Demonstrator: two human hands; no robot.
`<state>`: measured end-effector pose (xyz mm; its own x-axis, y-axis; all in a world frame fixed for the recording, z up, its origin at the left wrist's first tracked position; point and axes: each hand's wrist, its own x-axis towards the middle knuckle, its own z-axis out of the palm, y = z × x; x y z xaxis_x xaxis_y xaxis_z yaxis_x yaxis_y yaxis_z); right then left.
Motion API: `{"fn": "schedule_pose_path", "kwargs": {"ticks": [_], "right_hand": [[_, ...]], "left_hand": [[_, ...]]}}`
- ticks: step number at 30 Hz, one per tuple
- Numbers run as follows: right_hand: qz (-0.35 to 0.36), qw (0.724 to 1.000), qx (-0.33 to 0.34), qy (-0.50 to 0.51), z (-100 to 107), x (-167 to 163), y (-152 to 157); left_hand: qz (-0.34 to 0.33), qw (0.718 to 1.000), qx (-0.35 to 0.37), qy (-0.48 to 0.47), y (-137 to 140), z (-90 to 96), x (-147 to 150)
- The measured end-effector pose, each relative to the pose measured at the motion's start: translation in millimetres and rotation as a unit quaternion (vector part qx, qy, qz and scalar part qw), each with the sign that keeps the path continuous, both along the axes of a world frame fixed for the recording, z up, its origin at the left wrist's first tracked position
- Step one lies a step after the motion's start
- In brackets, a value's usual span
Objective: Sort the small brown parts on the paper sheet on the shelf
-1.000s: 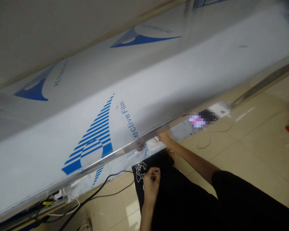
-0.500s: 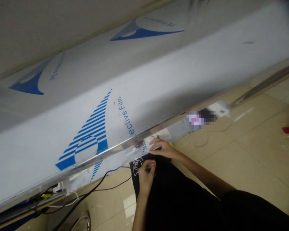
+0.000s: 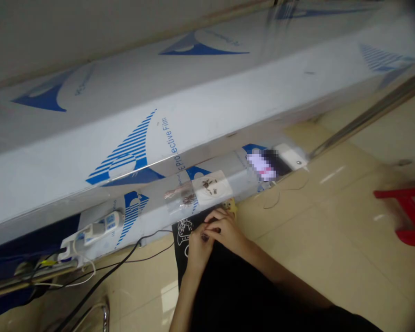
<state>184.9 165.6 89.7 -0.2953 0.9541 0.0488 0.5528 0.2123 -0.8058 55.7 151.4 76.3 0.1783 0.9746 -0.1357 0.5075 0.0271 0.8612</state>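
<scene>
left hand (image 3: 198, 244) and right hand (image 3: 228, 233) meet, fingertips together, any pinched thing unclear, near a white sheet (image 3: 223, 184); seemingly delicate fingerwork, calling for steadiness.

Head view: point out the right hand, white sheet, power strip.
Right hand (image 3: 227, 233): head view, back of the hand.
White sheet (image 3: 223, 184): head view, bare right part.
Power strip (image 3: 111, 222): head view, socket face at one end.

The floor (image 3: 318, 258) has pale, glossy tiles, which reflect light in white patches. Beyond the tabletop (image 3: 242, 177) extends a long, light surface (image 3: 210, 117) with blue-printed film. On the right are a metal bar (image 3: 370, 118) and a red object (image 3: 410, 212).
</scene>
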Motion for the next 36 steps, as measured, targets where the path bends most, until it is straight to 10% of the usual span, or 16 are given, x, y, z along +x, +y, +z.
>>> {"fn": "schedule_pose_path", "kwargs": {"ticks": [13, 21, 28, 36], "right_hand": [[0.1, 0.992, -0.062, 0.049, 40.2, 30.7, -25.0], [0.013, 0.974, -0.053, 0.222, 59.5, 28.4, -30.8], [-0.036, 0.943, -0.175, 0.281, 56.9, 0.6, -40.0], [-0.129, 0.919, -0.146, 0.342, 56.4, -11.2, -56.9]], "left_hand": [[-0.035, 0.995, -0.028, -0.092, -16.2, 38.5, -5.9], [0.038, 0.965, -0.132, -0.224, -33.3, 72.0, -18.1], [0.174, 0.947, -0.076, -0.259, -49.1, 76.5, -16.1], [0.096, 0.964, -0.096, -0.229, -64.2, 80.5, -20.5]]}}
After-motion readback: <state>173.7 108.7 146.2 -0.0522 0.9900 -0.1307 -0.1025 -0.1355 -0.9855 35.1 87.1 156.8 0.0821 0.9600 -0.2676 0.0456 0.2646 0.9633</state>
